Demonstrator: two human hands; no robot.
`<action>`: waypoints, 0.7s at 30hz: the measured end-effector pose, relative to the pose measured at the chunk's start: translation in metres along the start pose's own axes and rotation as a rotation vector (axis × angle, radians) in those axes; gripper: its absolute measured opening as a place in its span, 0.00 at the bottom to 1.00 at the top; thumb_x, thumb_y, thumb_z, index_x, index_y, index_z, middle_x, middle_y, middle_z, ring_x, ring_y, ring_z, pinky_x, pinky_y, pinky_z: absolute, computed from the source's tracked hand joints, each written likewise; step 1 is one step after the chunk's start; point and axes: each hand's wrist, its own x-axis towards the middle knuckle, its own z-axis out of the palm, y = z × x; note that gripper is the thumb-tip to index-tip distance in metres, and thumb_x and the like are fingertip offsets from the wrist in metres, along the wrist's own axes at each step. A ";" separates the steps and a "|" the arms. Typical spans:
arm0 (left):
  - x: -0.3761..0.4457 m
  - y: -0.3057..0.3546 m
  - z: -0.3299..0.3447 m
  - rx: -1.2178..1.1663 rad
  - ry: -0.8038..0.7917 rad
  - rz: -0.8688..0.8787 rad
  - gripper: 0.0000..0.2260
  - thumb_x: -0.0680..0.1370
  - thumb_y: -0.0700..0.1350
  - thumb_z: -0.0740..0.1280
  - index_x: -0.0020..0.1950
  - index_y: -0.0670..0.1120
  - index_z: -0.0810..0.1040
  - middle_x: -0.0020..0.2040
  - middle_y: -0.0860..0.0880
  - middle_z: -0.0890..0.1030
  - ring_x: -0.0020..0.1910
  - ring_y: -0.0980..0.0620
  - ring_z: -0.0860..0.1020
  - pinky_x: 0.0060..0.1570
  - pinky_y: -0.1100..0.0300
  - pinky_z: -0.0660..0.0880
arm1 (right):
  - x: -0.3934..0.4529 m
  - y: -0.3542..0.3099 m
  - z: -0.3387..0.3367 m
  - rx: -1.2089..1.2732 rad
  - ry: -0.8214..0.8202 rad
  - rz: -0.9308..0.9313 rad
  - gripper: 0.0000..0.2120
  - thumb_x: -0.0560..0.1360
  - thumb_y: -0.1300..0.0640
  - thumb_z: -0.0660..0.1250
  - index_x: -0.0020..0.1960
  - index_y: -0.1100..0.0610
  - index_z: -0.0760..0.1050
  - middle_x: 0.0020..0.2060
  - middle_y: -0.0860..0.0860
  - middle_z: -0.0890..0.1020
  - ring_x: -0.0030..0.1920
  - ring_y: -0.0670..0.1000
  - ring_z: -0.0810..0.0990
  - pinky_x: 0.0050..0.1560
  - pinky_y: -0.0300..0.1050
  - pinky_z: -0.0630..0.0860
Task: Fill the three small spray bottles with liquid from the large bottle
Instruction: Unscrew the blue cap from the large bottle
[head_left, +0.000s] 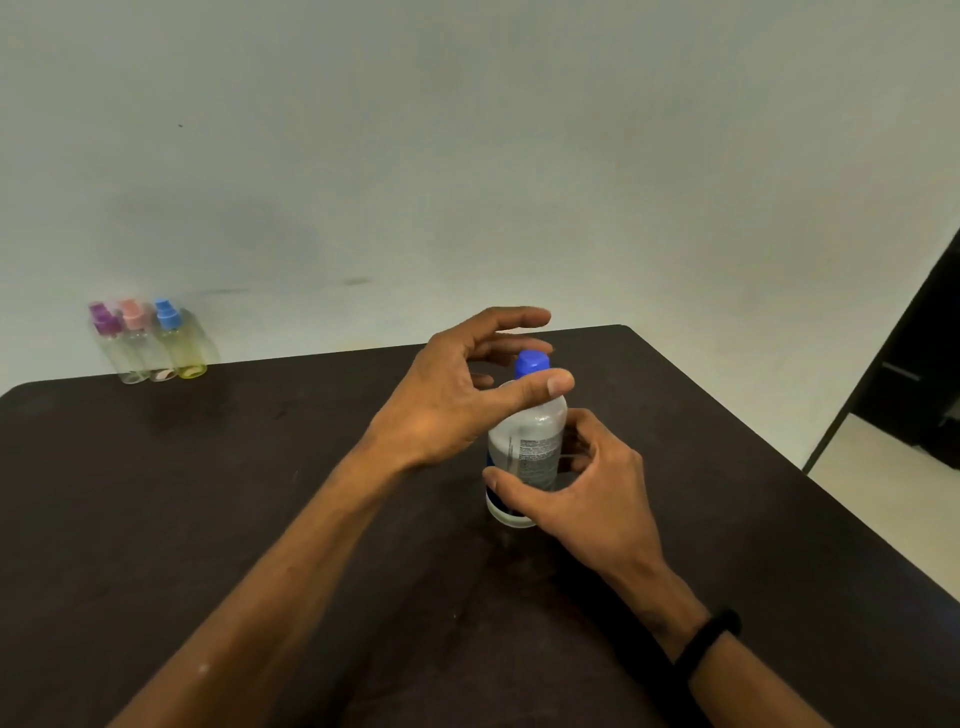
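While hands (587, 483) hide its label, large bottle (527, 441) stands upright.

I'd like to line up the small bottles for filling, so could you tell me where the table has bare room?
Bare: the table between the spray bottles and the left hand, and the right side. Crowded: around the large bottle, gripped by the right hand.

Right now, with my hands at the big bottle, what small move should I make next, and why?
Probably close the left hand onto the blue cap and twist it off. The cap is still on the big bottle, the right hand already grips the bottle upright on the table, and the left hand's fingers hover open around the cap. The three small spray bottles stand untouched at the far left edge.
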 end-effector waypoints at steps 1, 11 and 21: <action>0.000 0.001 -0.002 -0.028 -0.031 0.001 0.22 0.76 0.57 0.74 0.70 0.57 0.79 0.60 0.59 0.86 0.64 0.62 0.80 0.68 0.50 0.77 | 0.000 0.000 0.000 0.003 0.006 -0.002 0.29 0.62 0.44 0.87 0.59 0.46 0.80 0.48 0.38 0.87 0.51 0.39 0.86 0.53 0.41 0.84; 0.000 -0.007 -0.016 -0.005 -0.124 0.039 0.15 0.82 0.44 0.71 0.69 0.52 0.81 0.61 0.55 0.86 0.65 0.56 0.82 0.70 0.45 0.76 | 0.000 0.002 0.000 -0.008 0.011 -0.032 0.30 0.63 0.45 0.88 0.61 0.48 0.81 0.49 0.39 0.87 0.51 0.40 0.86 0.52 0.39 0.84; 0.002 -0.005 -0.007 0.066 0.069 0.036 0.14 0.72 0.52 0.81 0.56 0.54 0.86 0.51 0.60 0.88 0.54 0.62 0.84 0.65 0.52 0.78 | 0.000 0.002 0.001 -0.037 0.014 -0.041 0.31 0.63 0.44 0.87 0.61 0.49 0.81 0.50 0.39 0.86 0.51 0.38 0.85 0.51 0.32 0.81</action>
